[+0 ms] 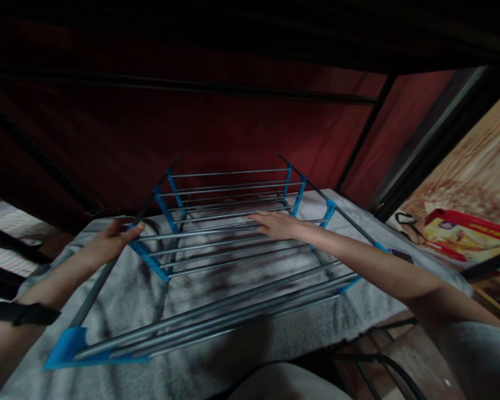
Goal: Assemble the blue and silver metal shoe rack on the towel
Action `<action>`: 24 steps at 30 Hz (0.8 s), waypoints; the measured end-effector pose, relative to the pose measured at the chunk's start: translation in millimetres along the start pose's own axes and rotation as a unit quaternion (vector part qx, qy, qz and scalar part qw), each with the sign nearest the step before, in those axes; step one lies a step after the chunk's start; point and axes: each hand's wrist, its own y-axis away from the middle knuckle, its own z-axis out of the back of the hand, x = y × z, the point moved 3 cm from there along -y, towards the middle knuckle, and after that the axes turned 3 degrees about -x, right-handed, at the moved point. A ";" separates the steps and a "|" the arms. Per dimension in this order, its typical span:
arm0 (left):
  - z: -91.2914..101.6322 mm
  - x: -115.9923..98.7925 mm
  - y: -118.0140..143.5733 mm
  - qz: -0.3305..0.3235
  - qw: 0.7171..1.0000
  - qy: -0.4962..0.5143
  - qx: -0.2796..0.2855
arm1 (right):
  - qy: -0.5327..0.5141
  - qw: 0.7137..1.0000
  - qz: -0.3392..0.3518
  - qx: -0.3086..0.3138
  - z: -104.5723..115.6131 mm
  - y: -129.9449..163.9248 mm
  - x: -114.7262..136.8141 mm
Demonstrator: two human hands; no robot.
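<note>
Hands steady my drying rack (216,261) on the towel (120,300): left hand (110,240) curls around its side bar, right hand (277,225) lies flat, open, on the rods.

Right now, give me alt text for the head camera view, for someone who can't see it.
Two bare hands rest on a folding drying rack with grey rods and blue joints: the left hand at its left side rail, the right hand flat across the middle rods. The rack lies on a grey towel before a dark red wall; a red box sits far right.
</note>
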 end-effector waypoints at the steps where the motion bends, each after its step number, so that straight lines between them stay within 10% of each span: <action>1: 6.1 -5.1 -3.7 -0.052 0.996 -0.067 -0.032 | -0.005 1.000 -0.007 -0.018 8.3 7.2 -9.6; 5: -2.6 -53.0 6.9 -0.284 0.935 -0.202 -0.063 | -0.048 0.983 -0.085 -0.156 54.4 38.7 -67.0; 10: -94.9 -132.2 57.0 -0.378 0.917 -0.096 0.086 | -0.120 0.901 -0.257 -0.327 84.8 87.0 -152.4; 17: -235.1 -213.7 109.6 -0.533 0.784 -0.253 0.194 | -0.447 0.799 -0.341 -0.213 29.5 127.1 -190.9; 24: -319.8 -260.1 118.3 -0.531 0.783 -0.243 0.213 | -0.452 0.771 -0.373 -0.250 13.4 121.1 -197.4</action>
